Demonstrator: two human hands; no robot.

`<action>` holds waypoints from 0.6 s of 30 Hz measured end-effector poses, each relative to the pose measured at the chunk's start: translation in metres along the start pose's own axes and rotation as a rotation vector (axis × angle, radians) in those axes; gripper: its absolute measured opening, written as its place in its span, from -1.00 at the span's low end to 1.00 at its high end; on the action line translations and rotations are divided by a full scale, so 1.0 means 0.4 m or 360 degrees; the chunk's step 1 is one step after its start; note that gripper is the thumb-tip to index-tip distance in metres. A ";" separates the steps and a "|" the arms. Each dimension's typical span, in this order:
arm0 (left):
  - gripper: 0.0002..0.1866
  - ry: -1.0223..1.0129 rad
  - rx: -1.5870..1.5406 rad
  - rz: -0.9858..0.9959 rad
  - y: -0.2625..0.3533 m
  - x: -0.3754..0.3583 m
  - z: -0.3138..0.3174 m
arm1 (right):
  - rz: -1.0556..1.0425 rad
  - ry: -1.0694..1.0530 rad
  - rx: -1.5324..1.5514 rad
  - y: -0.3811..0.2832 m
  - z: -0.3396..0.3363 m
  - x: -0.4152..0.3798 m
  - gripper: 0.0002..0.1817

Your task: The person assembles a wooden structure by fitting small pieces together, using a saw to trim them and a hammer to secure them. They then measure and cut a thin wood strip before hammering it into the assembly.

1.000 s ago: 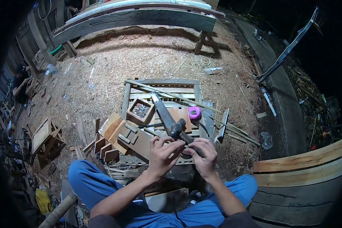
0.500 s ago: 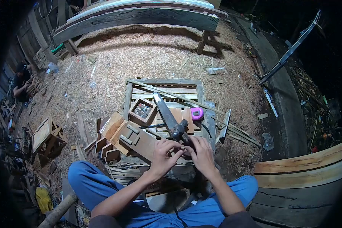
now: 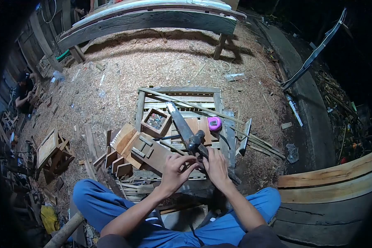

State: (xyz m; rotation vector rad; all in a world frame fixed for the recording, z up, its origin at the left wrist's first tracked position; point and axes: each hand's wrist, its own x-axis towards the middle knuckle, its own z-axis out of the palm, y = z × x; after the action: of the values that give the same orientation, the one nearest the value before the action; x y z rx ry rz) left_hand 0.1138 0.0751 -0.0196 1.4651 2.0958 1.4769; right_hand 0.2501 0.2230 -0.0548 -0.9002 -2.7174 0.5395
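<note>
My left hand (image 3: 175, 171) is closed, thumb and fingertips pinched together over the low slatted surface. Whatever is between them is too small to make out. Beside it, my right hand (image 3: 218, 168) lies curled over the dark handle of a hammer (image 3: 194, 142), whose end shows past the hand's lower right side. The hammer head lies just ahead of both hands, against a long dark flat bar (image 3: 178, 118) with a shiny far end. To the left, a wooden board (image 3: 154, 159) with small blocks on it reaches under my left hand.
A wooden box (image 3: 156, 122) of small metal pieces and a pink tape measure (image 3: 214, 123) sit on the slatted frame (image 3: 186, 89). Thin strips (image 3: 260, 144) lie right. A stool (image 3: 51, 151) stands left; a bench (image 3: 153, 22) is beyond. A person (image 3: 25, 93) sits far left.
My right hand has drawn slightly apart from my left and settled over the hammer handle, whose end now shows to the right. My left hand keeps its pinch.
</note>
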 end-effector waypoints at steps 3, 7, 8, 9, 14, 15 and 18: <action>-0.75 0.0035 0.0019 0.0021 -0.004 -0.002 0.001 | 0.0004 0.0113 0.0129 -0.002 0.015 0.002 -0.50; -0.77 -0.0011 -0.0036 -0.0036 -0.020 -0.009 0.021 | 0.0073 0.0131 0.0325 -0.002 0.013 0.006 -0.52; -0.77 -0.0062 -0.0093 -0.0072 -0.027 -0.012 0.028 | 0.0101 0.0134 0.0379 0.000 0.014 0.006 -0.53; -0.77 -0.0065 -0.0098 -0.0067 -0.020 -0.010 0.031 | 0.0105 0.0139 0.0375 -0.005 0.006 0.004 -0.53; -0.75 -0.0055 -0.0561 -0.0258 -0.013 -0.005 0.095 | 0.0292 0.0503 0.0657 -0.005 -0.083 -0.026 -0.61; -0.73 -0.0142 -0.0530 -0.0375 0.001 0.005 0.093 | 0.0403 0.0512 0.0626 0.000 -0.109 -0.037 -0.59; -0.73 -0.0127 -0.0558 -0.0213 0.004 0.011 0.134 | 0.0575 0.0535 0.0689 0.028 -0.175 -0.068 -0.56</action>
State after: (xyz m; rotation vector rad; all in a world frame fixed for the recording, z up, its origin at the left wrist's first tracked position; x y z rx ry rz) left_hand 0.1462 0.1114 -0.0430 1.2076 1.7408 1.6039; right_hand 0.3000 0.2338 0.0016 -1.2278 -2.0372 0.9074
